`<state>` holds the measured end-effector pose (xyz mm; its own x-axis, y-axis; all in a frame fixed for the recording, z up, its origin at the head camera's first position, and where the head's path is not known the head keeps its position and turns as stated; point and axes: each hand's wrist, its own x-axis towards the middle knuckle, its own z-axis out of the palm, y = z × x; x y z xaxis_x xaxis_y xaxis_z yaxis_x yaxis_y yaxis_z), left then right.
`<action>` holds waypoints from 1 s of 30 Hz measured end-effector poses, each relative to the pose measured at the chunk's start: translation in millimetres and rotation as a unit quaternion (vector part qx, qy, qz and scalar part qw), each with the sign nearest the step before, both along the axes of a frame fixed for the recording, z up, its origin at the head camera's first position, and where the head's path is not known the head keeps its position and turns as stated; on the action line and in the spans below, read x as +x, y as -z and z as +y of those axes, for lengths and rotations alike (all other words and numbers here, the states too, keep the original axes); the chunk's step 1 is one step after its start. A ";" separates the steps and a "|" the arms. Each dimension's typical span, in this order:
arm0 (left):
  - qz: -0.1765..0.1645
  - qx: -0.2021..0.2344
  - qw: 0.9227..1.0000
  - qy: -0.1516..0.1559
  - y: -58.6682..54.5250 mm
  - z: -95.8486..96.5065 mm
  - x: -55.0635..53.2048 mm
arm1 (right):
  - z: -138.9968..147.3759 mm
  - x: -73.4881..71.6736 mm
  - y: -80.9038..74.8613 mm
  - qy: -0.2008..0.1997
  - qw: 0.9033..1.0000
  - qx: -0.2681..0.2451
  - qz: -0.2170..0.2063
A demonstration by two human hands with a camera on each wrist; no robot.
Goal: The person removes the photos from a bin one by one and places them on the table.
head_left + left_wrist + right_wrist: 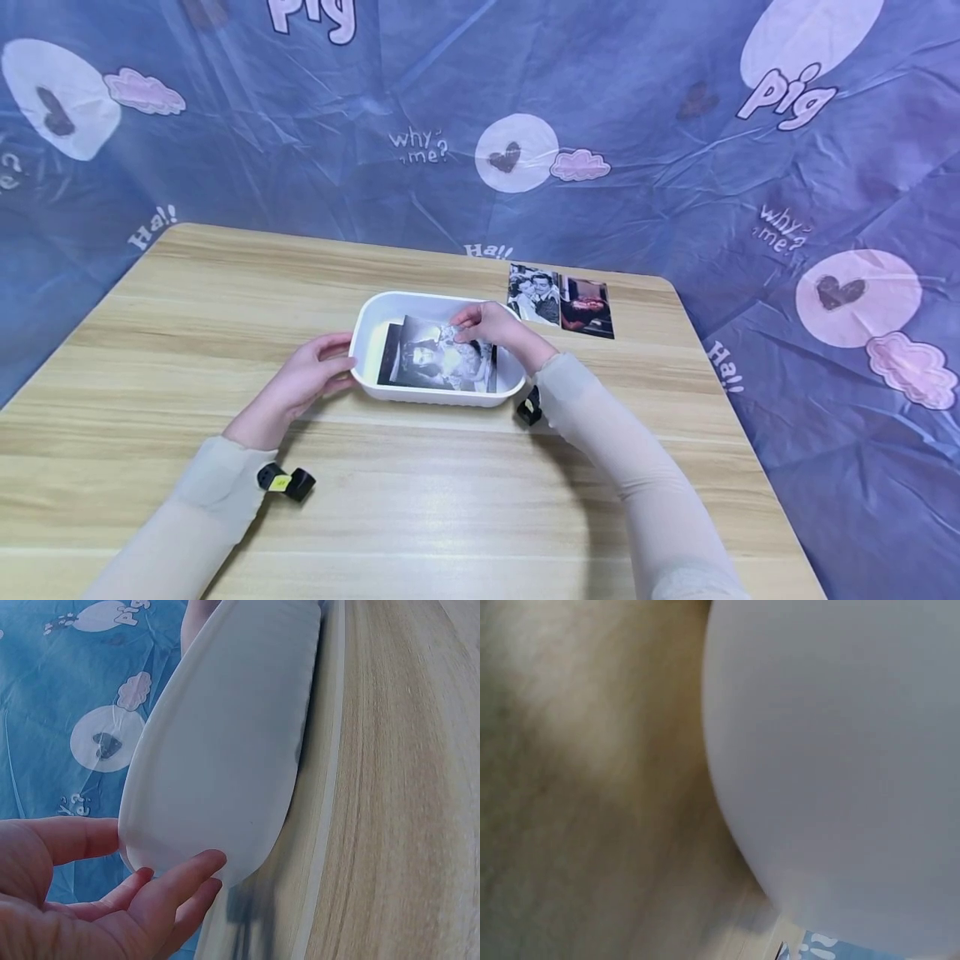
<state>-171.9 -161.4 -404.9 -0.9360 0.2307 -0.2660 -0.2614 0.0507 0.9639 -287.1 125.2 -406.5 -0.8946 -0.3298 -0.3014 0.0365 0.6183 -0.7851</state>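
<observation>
A white plastic basin (pixel 431 398) stands on the table with black-and-white photos in it. The top photo (pixel 435 358) lies slightly askew over a darker one (pixel 387 358). My right hand (pixel 495 325) reaches over the basin's right end and pinches the top photo near its far edge. My left hand (pixel 318 371) is at the basin's left end. In the left wrist view, its fingers (pixel 180 885) touch the outer wall and rim, fairly straight. The right wrist view has the basin's blurred outer wall (pixel 832 780), with the right hand out of sight.
Behind the basin, to the right, a black-and-white photo of a couple (pixel 534 296) and a dark reddish photo (pixel 587 306) lie side by side on the wooden table (pixel 420 500). A blue printed cloth (pixel 322 150) hangs behind and beside the table.
</observation>
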 end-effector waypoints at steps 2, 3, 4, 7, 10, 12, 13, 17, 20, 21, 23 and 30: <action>-0.002 0.000 1.000 -0.001 -0.4 0.0 0.3 | -0.2 0.7 -0.1 0.002 1.000 0.000 0.006; -0.003 0.000 1.000 -0.001 -0.6 0.0 0.3 | -0.5 1.2 -0.4 0.002 1.000 0.000 0.009; -0.004 0.000 1.000 0.000 -0.8 0.1 0.4 | -0.8 1.7 -0.8 0.000 1.000 0.001 0.013; -0.004 0.000 1.000 -0.001 -1.1 0.0 0.3 | -0.5 3.4 -2.7 -0.002 1.000 -0.002 0.017; -0.003 0.000 1.000 0.000 -0.8 0.0 0.2 | 2.2 3.5 -4.7 0.010 0.999 -0.032 0.003; -0.002 0.001 1.000 0.001 -0.8 -0.1 0.5 | 5.4 3.3 -7.6 0.026 0.998 -0.065 -0.010; -0.003 0.001 1.000 0.001 -0.6 -0.1 0.6 | 7.3 3.1 -9.5 0.037 0.996 -0.083 -0.014; -0.004 0.003 1.000 0.001 -0.1 -0.4 1.0 | 18.6 1.3 -21.2 0.096 0.981 -0.170 -0.005; -0.006 0.005 1.000 0.001 -0.1 -0.2 0.8 | 32.8 0.0 -33.6 0.151 0.957 -0.247 0.022; -0.007 0.006 1.000 0.001 -0.1 -0.1 0.6 | 38.8 -0.5 -38.1 0.168 0.945 -0.280 0.029; -0.007 0.007 1.000 -0.001 -0.3 0.0 0.2 | 52.7 -2.3 -46.4 0.202 0.921 -0.330 0.045; -0.007 0.002 1.000 -0.003 -1.6 -0.3 -0.3 | 124.4 -14.7 -58.3 0.330 0.835 -0.433 0.077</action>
